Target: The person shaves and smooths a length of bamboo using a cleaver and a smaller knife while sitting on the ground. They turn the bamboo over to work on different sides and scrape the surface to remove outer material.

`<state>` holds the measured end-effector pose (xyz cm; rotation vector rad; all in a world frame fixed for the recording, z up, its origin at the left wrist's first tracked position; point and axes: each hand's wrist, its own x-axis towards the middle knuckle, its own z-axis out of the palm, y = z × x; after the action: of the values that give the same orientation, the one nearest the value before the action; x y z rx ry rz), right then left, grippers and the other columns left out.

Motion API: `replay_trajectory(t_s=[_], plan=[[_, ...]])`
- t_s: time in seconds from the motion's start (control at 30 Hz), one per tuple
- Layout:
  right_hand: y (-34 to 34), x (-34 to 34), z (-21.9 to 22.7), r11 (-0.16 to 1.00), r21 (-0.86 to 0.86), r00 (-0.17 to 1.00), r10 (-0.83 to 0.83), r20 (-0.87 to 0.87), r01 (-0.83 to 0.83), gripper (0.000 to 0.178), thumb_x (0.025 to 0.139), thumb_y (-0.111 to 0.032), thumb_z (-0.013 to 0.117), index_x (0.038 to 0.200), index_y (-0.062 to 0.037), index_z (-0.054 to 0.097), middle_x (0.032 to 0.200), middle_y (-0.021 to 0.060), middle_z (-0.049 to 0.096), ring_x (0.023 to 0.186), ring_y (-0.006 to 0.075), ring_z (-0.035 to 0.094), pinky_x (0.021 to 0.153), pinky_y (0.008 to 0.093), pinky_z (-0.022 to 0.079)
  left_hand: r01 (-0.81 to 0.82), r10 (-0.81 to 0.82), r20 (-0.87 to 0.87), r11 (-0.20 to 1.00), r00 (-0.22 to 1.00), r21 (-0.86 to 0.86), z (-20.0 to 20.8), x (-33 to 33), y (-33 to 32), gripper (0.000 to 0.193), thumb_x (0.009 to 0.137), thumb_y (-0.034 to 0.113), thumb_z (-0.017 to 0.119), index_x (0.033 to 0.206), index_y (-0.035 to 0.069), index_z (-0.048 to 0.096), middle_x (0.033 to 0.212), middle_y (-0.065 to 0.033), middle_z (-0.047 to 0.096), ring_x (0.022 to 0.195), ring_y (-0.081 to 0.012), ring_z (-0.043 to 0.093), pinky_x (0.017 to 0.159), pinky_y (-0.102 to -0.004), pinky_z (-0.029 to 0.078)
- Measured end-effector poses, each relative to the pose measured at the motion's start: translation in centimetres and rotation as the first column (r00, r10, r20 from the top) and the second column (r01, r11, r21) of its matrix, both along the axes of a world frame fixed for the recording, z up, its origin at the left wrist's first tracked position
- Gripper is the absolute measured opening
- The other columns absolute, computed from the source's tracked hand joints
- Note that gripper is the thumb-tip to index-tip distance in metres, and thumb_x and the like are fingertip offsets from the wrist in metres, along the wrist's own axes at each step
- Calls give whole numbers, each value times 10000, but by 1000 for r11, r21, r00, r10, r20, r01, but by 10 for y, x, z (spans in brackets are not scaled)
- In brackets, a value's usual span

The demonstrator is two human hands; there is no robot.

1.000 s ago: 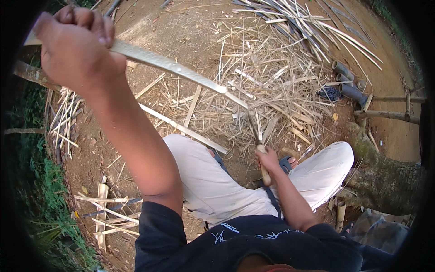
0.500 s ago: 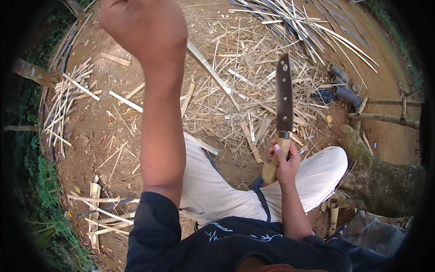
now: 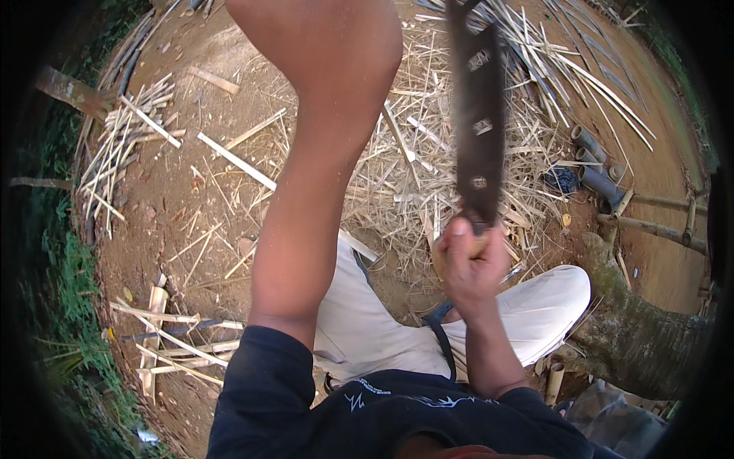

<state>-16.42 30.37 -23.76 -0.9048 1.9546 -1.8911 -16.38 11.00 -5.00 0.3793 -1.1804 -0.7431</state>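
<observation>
My right hand (image 3: 472, 264) is wrapped around the short wooden handle of a machete (image 3: 480, 130). Its broad dark blade, dotted with several pale spots, points away from me, and its tip reaches the top edge; hand and handle are slightly blurred. Raised close to the camera, my left hand (image 3: 329, 38) fills the upper middle. Its fingers lie hidden beyond the hand or past the top edge, so what they hold cannot be seen. A pale bamboo strip (image 3: 401, 141) shows just right of the left wrist; whether it touches that hand is unclear.
Shavings (image 3: 413, 229) cover the ground before my crossed legs. Split strips lie in a pile (image 3: 126, 153) at left, a stack (image 3: 176, 348) at lower left and long lengths (image 3: 566, 65) at upper right. Bamboo tubes (image 3: 596, 180) and a thick trunk (image 3: 634, 329) stand at right.
My right hand has lifted the machete toward the camera, so the blade looks larger and reaches farther up. My left forearm has swung to the right.
</observation>
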Motion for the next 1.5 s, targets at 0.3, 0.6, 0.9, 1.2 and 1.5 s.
replay_trajectory(t_s=[0.3, 0.6, 0.9, 1.2, 1.5], plan=[[-24, -4, -76, 839, 544, 999, 34, -20, -18, 224, 937, -173, 603, 1018, 33, 575, 696, 194, 622, 626, 312, 652, 572, 390, 487, -197, 194, 61, 979, 979, 46, -1, -11, 10, 511, 1042, 385, 446, 618, 100, 424, 499, 56, 305, 440, -38, 273, 408, -298, 188], [-31, -5, -5, 989, 129, 972, -36, -232, 67, 244, 895, -105, 655, 1061, 36, 545, 684, 123, 607, 564, 206, 599, 567, 334, 484, -40, 50, 53, 985, 997, -167, -22, 4, -20, 480, 1059, 333, 405, 645, 91, 416, 523, 44, 322, 442, -46, 277, 405, -288, 192], [22, -57, -174, 704, 701, 989, -16, -145, 115, 355, 931, -301, 570, 942, 45, 649, 795, 271, 659, 793, 455, 653, 757, 507, 496, 110, -115, -26, 986, 993, -128, 0, 0, -9, 464, 1048, 379, 412, 653, 138, 454, 477, 73, 285, 385, -34, 253, 347, -256, 150], [-23, -15, -34, 984, 174, 994, 56, -98, -38, 273, 891, -157, 663, 1071, 17, 556, 718, 165, 634, 643, 336, 660, 565, 383, 509, 182, -180, 152, 983, 972, 0, -27, 9, -14, 514, 1037, 459, 342, 665, 104, 324, 519, -6, 308, 403, -110, 280, 355, -271, 219], [-4, -10, -111, 866, 492, 994, 112, -16, -90, 349, 858, -231, 695, 1075, 8, 561, 797, 210, 648, 708, 361, 667, 610, 413, 515, 10, -12, 136, 1000, 991, 14, -36, 48, 9, 503, 1033, 520, 272, 671, 171, 249, 490, 40, 214, 357, -59, 167, 286, -231, 169]])
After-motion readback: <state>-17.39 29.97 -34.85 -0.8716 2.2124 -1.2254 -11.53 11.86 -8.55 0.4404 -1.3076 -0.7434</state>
